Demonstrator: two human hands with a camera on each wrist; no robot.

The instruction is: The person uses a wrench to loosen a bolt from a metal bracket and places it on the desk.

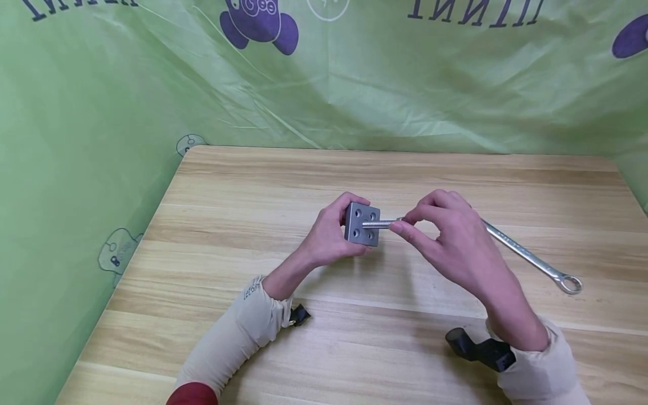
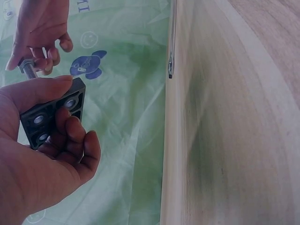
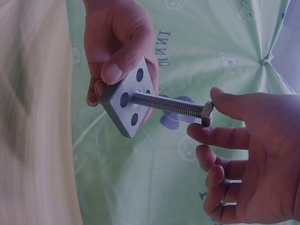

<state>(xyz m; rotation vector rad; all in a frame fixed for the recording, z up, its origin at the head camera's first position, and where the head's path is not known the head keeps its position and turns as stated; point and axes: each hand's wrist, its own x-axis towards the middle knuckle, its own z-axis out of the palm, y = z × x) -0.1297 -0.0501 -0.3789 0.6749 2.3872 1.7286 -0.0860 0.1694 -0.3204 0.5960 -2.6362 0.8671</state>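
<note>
My left hand (image 1: 331, 233) grips a square grey metal plate (image 1: 350, 236) by its edges, above the table. Round holes sit near the plate's corners, and its hollowed back faces the left wrist camera. From the middle of the front face sticks a long threaded hex bolt (image 3: 168, 104), its tip at the center hole. Thumb and forefinger of my right hand (image 1: 463, 244) pinch the bolt's hex head (image 3: 207, 114); the other fingers are loosely bent. Behind the right hand, a combination wrench (image 1: 526, 253) lies on the table with its ring end toward the right; its other end is hidden.
A wood-grain table (image 1: 202, 236) spreads under both hands. Green printed cloth (image 1: 329, 101) hangs behind it and along the left side. Black camera mounts (image 1: 478, 351) protrude from the beige sleeves at both wrists.
</note>
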